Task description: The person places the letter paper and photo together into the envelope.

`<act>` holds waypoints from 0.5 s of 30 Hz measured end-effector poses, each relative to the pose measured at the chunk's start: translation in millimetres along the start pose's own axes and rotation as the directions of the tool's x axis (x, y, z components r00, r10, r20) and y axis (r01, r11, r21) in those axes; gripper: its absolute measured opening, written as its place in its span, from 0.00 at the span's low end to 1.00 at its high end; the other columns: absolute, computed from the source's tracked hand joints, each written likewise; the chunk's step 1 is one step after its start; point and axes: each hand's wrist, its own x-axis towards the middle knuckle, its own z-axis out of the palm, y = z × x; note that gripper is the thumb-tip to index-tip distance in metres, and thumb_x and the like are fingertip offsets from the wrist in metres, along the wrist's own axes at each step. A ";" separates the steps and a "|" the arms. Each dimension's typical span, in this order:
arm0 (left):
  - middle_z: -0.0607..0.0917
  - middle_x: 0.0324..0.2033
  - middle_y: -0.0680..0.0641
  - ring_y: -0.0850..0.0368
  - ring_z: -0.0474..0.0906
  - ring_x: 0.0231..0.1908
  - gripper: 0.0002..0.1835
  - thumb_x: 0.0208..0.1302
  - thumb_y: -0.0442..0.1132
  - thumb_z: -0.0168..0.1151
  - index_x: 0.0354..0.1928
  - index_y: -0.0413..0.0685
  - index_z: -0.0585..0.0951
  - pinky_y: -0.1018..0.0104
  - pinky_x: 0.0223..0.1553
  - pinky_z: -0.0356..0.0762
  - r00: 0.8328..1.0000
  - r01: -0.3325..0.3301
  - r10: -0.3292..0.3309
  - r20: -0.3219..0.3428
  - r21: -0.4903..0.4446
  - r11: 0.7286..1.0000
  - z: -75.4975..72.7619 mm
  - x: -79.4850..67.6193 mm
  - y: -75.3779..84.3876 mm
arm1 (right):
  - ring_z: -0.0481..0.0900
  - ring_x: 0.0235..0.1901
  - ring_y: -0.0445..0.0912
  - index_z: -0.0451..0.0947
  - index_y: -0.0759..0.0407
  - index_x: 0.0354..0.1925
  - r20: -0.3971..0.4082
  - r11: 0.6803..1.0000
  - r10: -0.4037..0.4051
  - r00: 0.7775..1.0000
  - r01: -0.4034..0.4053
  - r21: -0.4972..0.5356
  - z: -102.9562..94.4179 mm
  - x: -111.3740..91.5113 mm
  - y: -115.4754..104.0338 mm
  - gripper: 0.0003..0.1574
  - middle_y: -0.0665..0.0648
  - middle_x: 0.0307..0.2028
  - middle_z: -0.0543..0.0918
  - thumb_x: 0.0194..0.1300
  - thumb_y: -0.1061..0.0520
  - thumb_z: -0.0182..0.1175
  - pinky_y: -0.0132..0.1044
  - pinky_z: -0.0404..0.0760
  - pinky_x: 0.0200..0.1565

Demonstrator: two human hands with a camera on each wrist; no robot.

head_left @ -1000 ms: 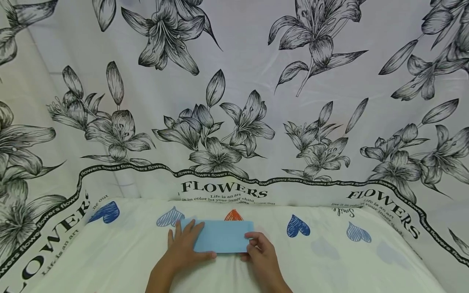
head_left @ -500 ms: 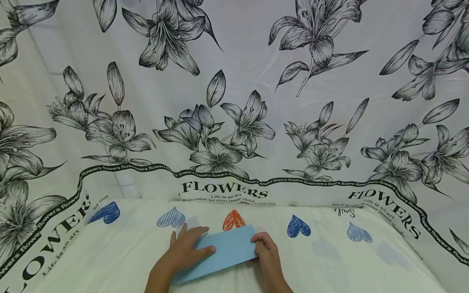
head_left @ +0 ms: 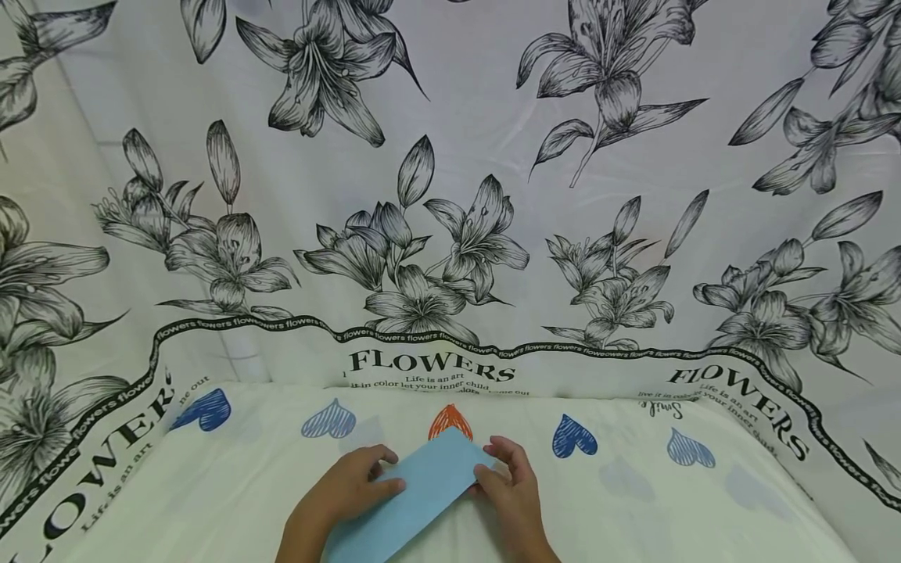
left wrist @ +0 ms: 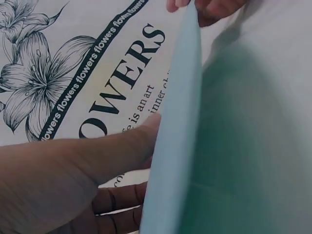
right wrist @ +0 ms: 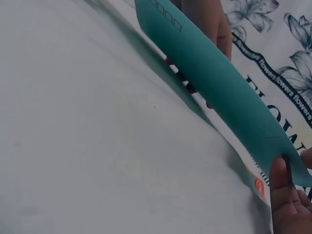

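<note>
A light blue envelope (head_left: 422,496) slants between the two hands in the head view, with its lower left end running out of frame. My right hand (head_left: 512,489) pinches its upper right corner; in the right wrist view the thumb (right wrist: 281,180) lies on the face turned to that camera. Farther along, my left hand (head_left: 348,486) holds the envelope, thumb over one face and fingers curled at the edge. Those fingertips peek out below the lower edge in the right wrist view. A row of small printed squares (right wrist: 166,14) marks the green-looking face there.
A white sheet (head_left: 612,520) with printed hearts covers the surface under the hands. Behind it hangs a white curtain (head_left: 450,102) with black line-drawn flowers and lettering. An orange heart print (head_left: 450,420) is partly covered by the envelope.
The envelope has turned from lying level to a steep slant, its left end swinging down toward the person. The left hand's fingers have gone from spread flat to curled.
</note>
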 end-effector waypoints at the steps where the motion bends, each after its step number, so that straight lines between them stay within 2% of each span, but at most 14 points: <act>1: 0.81 0.35 0.51 0.54 0.76 0.38 0.19 0.60 0.47 0.75 0.50 0.46 0.84 0.51 0.42 0.78 1.000 0.006 -0.006 -0.005 0.001 1.000 0.3 0.4 -0.6 | 0.84 0.41 0.51 0.66 0.67 0.68 -0.002 1.000 -0.001 1.000 0.001 0.011 0.4 -0.2 -0.2 0.36 0.69 0.62 0.73 0.65 0.66 0.65 0.40 0.88 0.39; 4: 0.79 0.33 0.51 0.55 0.74 0.35 0.18 0.60 0.46 0.76 0.48 0.46 0.84 0.53 0.39 0.76 0.999 0.036 -0.036 -0.031 0.010 0.999 0.7 2.5 -2.2 | 0.84 0.43 0.50 0.62 0.67 0.70 0.004 1.000 -0.009 1.000 0.009 0.019 0.8 0.2 0.0 0.39 0.71 0.64 0.72 0.65 0.66 0.65 0.39 0.88 0.42; 10: 0.78 0.25 0.53 0.57 0.72 0.27 0.10 0.62 0.43 0.74 0.40 0.48 0.85 0.59 0.31 0.72 0.988 0.108 -0.106 -0.113 0.007 0.994 1.5 3.6 -4.3 | 0.87 0.40 0.52 0.61 0.67 0.71 0.021 1.000 -0.001 1.000 0.000 0.028 1.9 1.9 2.3 0.41 0.70 0.61 0.75 0.64 0.67 0.64 0.39 0.87 0.45; 15: 0.78 0.23 0.51 0.56 0.73 0.25 0.11 0.64 0.44 0.72 0.36 0.45 0.83 0.60 0.28 0.72 0.976 0.157 -0.160 -0.147 -0.032 0.987 2.6 3.9 -3.5 | 0.87 0.49 0.55 0.64 0.67 0.69 -0.028 0.999 -0.049 0.998 0.050 0.001 3.2 1.6 0.6 0.36 0.69 0.60 0.77 0.66 0.67 0.64 0.37 0.86 0.49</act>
